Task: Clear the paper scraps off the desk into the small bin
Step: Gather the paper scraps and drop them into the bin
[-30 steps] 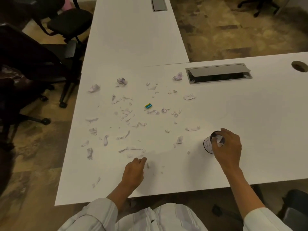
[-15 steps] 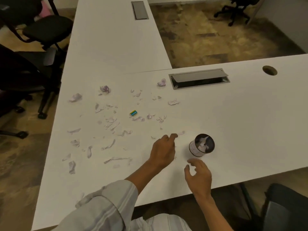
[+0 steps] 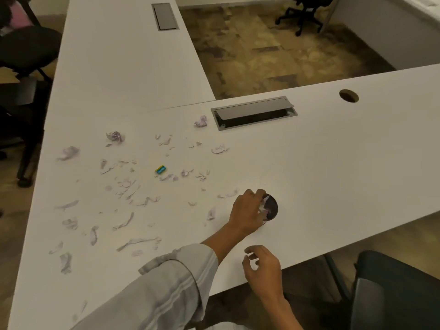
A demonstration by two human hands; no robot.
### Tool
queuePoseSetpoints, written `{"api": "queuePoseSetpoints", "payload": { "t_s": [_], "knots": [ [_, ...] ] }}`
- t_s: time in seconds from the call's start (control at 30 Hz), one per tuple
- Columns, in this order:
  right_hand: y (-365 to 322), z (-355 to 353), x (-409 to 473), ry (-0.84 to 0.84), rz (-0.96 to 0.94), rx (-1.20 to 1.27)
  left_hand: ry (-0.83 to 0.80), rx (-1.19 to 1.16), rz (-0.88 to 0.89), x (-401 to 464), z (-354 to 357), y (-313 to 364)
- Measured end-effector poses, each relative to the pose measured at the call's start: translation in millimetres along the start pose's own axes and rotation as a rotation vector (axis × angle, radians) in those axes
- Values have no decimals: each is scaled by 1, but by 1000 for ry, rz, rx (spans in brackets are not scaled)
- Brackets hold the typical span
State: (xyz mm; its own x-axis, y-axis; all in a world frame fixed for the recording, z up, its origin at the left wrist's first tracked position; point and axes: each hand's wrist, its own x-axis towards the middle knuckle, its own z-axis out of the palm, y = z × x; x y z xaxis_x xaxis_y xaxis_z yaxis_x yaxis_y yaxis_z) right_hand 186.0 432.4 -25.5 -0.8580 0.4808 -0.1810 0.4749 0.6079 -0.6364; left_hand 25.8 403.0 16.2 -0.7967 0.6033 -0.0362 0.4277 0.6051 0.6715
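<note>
Since the previous frame, the left hand [image 3: 247, 213] had moved from the desk [image 3: 333, 167] onto the small bin [image 3: 271, 208], fingers pinching a paper scrap [image 3: 263, 206] at its rim. Right hand [image 3: 262, 265] hovered near the desk's front edge, fingers loosely curled, empty. The hand hid most of the bin; the remaining scraps [image 3: 133, 186] lay to its left.

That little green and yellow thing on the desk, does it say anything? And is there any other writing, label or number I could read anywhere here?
Small green and yellow object: dark marks on it, too small and blurred to read.
Paper scraps: faint purplish marks, nothing readable.
Small bin: no label visible.
No legible text anywhere in this view.
</note>
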Motion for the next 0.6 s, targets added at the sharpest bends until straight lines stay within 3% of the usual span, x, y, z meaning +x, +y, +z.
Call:
{"api": "queuePoseSetpoints", "payload": {
  "t_s": [0.13, 0.27, 0.4, 0.6],
  "knots": [
    [-5, 7, 8, -5, -35, 29, 64, -29, 66, -19, -11, -17],
    [-15, 26, 18, -65, -101, 59, 186, -47, -13, -63, -29, -60],
    [-25, 60, 30, -229, -181, -121, 225, 132, -220, -140, -54, -137],
    [-42, 100, 42, -277, -34, -394, 87, 406, -624, -270, -100, -225]
  ]
}}
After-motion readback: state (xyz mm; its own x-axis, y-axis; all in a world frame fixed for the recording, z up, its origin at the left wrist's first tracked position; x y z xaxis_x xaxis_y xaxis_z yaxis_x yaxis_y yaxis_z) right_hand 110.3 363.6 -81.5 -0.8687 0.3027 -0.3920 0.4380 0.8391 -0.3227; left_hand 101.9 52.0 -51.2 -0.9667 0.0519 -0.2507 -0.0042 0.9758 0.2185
